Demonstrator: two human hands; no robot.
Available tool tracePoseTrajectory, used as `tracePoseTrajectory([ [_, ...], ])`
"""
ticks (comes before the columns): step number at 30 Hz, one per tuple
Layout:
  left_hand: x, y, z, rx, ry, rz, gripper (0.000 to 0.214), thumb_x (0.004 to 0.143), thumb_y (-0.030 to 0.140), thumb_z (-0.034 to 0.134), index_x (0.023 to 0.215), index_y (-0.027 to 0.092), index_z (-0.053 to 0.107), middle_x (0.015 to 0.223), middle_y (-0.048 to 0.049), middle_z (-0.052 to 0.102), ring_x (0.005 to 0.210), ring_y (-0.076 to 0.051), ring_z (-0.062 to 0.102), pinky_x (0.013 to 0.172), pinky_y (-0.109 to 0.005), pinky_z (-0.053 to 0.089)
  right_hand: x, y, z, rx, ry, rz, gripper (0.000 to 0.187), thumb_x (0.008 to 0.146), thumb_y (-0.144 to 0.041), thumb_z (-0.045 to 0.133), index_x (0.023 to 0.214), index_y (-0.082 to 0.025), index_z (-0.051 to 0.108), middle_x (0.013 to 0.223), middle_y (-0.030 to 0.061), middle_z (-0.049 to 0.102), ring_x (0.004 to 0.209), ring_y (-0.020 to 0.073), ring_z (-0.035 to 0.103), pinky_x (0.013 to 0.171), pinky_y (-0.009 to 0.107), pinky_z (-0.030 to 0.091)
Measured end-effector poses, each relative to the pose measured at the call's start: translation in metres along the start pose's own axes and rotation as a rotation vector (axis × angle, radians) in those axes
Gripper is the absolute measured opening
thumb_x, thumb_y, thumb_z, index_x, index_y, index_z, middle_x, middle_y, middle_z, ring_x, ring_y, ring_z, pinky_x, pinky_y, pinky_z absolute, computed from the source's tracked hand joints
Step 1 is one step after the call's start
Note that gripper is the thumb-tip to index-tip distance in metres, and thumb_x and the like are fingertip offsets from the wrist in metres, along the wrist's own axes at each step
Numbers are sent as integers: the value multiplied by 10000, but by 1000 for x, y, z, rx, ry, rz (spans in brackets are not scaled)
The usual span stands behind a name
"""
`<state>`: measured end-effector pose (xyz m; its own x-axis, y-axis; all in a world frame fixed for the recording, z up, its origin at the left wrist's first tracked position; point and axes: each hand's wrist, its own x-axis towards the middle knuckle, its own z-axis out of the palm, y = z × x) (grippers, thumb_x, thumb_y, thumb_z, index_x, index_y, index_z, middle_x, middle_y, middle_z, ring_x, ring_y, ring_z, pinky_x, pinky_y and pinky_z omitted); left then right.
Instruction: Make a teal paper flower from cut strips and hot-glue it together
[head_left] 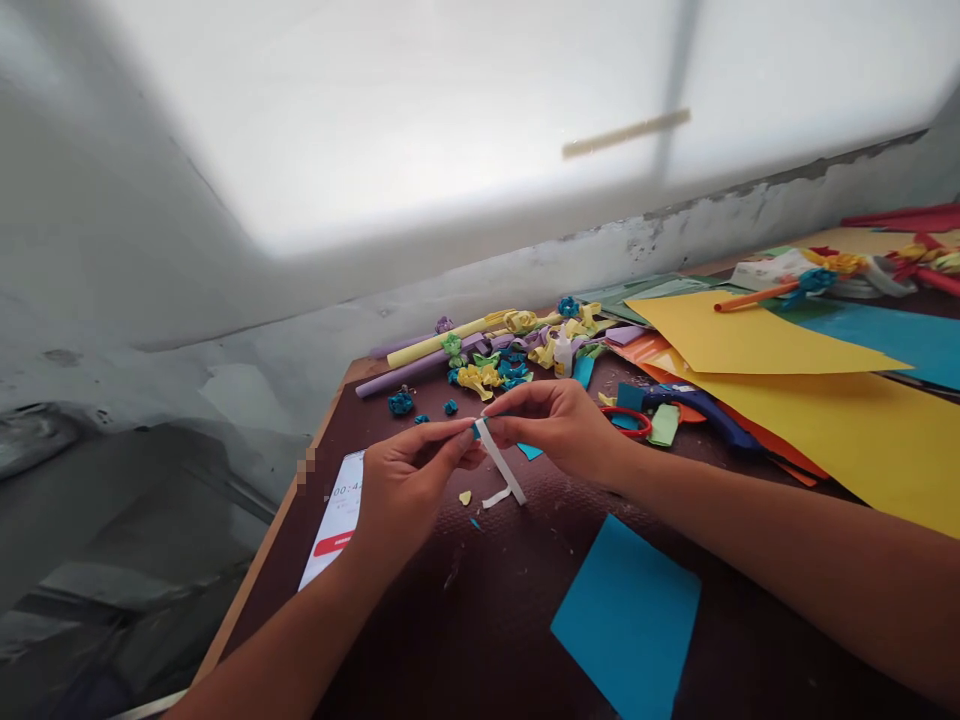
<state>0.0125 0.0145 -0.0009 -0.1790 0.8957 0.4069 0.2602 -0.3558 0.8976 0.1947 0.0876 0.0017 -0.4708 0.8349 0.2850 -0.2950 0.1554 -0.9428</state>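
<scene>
My left hand [416, 470] and my right hand [559, 425] meet above the dark tabletop, fingertips pinched together on a narrow paper strip [499, 460]. White shows on its hanging length, which bends near the lower end; a bit of blue shows between the fingertips. Most of the gripped end is hidden by the fingers. Below and to the right lies a blue paper sheet [630, 615]. Small crumpled blue paper flowers [400, 402] sit beyond my left hand. Red-handled scissors [634, 422] lie just past my right wrist, partly covered.
A phone [334, 530] showing a timer lies left of my left forearm, near the table's edge. Rolled paper tubes [435, 342], paper flowers and a small white bottle [562, 354] crowd the back. Yellow sheets [840, 420] and a blue glue gun [705, 410] lie at right.
</scene>
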Motion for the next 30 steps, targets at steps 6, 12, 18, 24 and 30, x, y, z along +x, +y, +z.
tracePoseTrajectory([
  [6,5,1,-5,47,-58,-1,207,866,324,785,1043,226,826,798,-25,808,710,-165,757,724,-278,630,-2,-5,1,3,-5,20,301,642,-361,934,860,-181,831,742,18,760,635,120,677,660,281,584],
  [12,5,5,-4,-95,-54,-47,154,848,294,802,973,214,842,770,-35,797,702,-155,731,701,-262,617,-3,-3,0,-46,-9,-16,281,673,-333,924,893,-186,828,729,20,756,639,125,671,618,261,548],
  [18,5,3,-3,-26,-25,-36,142,844,299,797,936,197,836,712,-31,775,661,-167,723,660,-279,609,-4,0,0,-113,-93,-75,221,802,-351,813,959,-195,816,863,34,768,759,154,697,735,312,584],
  [24,-1,13,-3,299,-18,196,107,896,242,730,957,234,817,873,-16,806,763,-164,746,734,-268,601,-5,-1,2,-223,-66,-61,258,786,-391,840,905,-164,813,831,57,776,767,177,685,716,304,547],
  [30,-9,30,-4,467,35,433,107,928,196,694,963,240,785,911,3,798,805,-147,738,762,-251,585,-7,-13,8,-66,-56,-29,239,724,-375,895,844,-182,821,792,36,770,718,148,664,684,283,528],
])
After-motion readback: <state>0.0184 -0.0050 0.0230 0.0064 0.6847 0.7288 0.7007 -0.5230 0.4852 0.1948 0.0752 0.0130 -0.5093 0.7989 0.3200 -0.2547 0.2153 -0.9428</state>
